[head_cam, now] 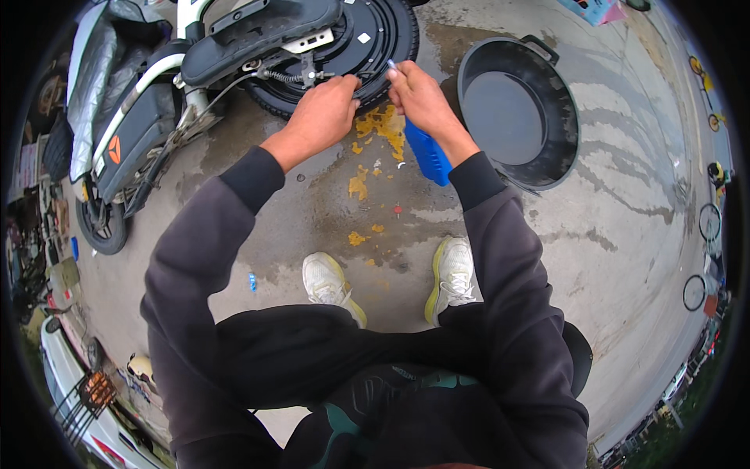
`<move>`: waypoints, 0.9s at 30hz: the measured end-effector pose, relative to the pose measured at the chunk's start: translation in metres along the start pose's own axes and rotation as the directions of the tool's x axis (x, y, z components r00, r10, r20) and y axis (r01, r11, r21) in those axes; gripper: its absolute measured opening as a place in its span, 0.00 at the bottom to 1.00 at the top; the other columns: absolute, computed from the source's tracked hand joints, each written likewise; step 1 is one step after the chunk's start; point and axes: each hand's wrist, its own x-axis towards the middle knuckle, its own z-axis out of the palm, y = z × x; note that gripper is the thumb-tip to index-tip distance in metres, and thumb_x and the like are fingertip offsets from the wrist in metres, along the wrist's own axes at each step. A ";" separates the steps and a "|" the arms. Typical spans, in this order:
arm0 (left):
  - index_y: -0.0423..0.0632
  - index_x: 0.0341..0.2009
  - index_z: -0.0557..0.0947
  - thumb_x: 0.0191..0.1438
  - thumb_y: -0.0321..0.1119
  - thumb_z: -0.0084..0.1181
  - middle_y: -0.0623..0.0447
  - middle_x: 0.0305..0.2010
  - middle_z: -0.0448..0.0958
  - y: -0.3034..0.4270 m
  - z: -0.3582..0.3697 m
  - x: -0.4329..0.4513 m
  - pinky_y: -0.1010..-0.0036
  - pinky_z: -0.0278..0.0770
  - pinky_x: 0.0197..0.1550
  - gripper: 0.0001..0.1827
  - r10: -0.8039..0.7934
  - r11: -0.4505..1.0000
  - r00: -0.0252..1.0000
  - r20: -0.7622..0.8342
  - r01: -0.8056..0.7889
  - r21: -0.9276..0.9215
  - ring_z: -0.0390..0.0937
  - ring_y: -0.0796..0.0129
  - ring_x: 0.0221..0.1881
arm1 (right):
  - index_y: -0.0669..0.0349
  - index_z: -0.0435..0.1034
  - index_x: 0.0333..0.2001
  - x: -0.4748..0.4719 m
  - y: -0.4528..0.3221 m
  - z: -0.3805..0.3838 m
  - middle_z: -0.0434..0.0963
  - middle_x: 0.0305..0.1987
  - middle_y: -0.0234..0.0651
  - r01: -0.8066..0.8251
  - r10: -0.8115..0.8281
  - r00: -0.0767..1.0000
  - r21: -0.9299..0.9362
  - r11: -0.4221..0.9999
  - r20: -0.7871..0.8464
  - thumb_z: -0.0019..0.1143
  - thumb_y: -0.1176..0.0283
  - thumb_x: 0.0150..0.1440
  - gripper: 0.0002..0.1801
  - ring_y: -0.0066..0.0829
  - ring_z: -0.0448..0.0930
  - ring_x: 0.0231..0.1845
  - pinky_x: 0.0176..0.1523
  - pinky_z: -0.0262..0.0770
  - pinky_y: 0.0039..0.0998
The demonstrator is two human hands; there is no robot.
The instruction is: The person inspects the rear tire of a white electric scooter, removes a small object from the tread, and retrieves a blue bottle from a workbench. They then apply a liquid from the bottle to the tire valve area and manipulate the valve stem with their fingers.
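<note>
The rear wheel (375, 35) of an electric scooter (135, 126) stands before me, with a black tyre and a dark hub. My left hand (319, 117) is at the wheel's near side, fingers curled by the rim. Whether it grips something is hidden by the hand. Close by on the right, my right hand (419, 94) pinches a small pale cylindrical piece (391, 64), whose tip sticks up past the thumb. A cable with a coil spring (278, 76) runs to the brake lever beside my left fingers. Under my right wrist lies a blue plastic object (426, 153), partly covered.
A large black tub (504, 117) holding greyish liquid stands right of the wheel. Yellow patches (358, 183), a small red item (398, 210) and a blue scrap (252, 282) mark the wet concrete. My white shoes (328, 281) are below. A white car (88, 398) is at lower left.
</note>
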 end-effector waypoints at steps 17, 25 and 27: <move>0.57 0.52 0.79 0.66 0.38 0.53 0.48 0.40 0.80 0.007 0.082 0.029 0.53 0.81 0.35 0.11 -0.248 0.944 0.853 -0.460 0.319 0.084 0.82 0.43 0.34 | 0.61 0.75 0.45 0.014 0.028 0.000 0.84 0.36 0.48 0.181 -0.220 0.975 -0.444 0.878 -0.037 0.56 0.62 0.66 0.13 0.54 0.83 0.44 0.48 0.78 0.49; 0.57 0.48 0.80 0.65 0.38 0.56 0.52 0.39 0.80 -0.001 0.086 0.029 0.57 0.80 0.35 0.09 -0.223 0.958 0.816 -0.534 0.284 0.035 0.81 0.48 0.36 | 0.66 0.78 0.43 0.013 0.043 0.018 0.83 0.28 0.35 0.242 -0.269 0.946 -0.160 0.957 -0.180 0.61 0.68 0.66 0.11 0.20 0.79 0.25 0.31 0.75 0.27; 0.57 0.48 0.80 0.65 0.38 0.57 0.52 0.38 0.79 -0.002 0.087 0.028 0.57 0.80 0.35 0.08 -0.209 0.965 0.802 -0.560 0.261 0.013 0.81 0.49 0.36 | 0.66 0.78 0.44 0.012 0.042 0.021 0.82 0.27 0.32 0.209 -0.223 0.956 -0.089 0.974 -0.189 0.60 0.69 0.66 0.10 0.17 0.76 0.24 0.30 0.73 0.24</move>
